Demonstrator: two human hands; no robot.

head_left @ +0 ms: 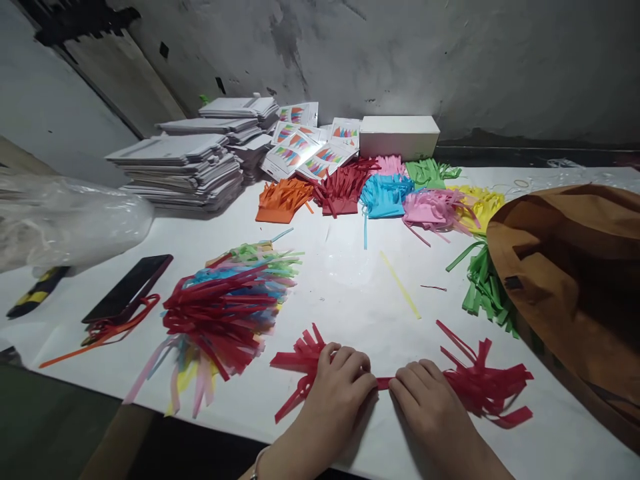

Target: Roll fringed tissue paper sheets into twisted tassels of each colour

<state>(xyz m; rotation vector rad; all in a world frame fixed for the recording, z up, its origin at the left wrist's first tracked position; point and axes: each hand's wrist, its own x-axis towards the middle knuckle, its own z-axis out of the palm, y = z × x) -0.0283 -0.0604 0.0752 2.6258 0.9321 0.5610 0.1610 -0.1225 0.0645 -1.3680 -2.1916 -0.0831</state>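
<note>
A red paper tassel (490,383) lies across the front of the white table, fringed at both ends and narrow in the middle. My left hand (345,380) is closed on its middle, left of centre, with red fringe fanning out beyond the fingers. Closed on the same narrow part is my right hand (420,390), a short gap away; a strip of twisted red paper shows between the two. Left of my hands rests a pile of multicoloured tassels (225,313), red on top. A yellow strip (401,285) and a thin dark red tie (433,288) lie beyond my hands.
Fringed paper bundles in orange (280,207), blue (385,200) and other colours line the back. Behind them are printed cards (300,150), a white box (399,136) and stacked packets (175,173). A phone (127,290) lies left; a brown bag (570,280) stands right.
</note>
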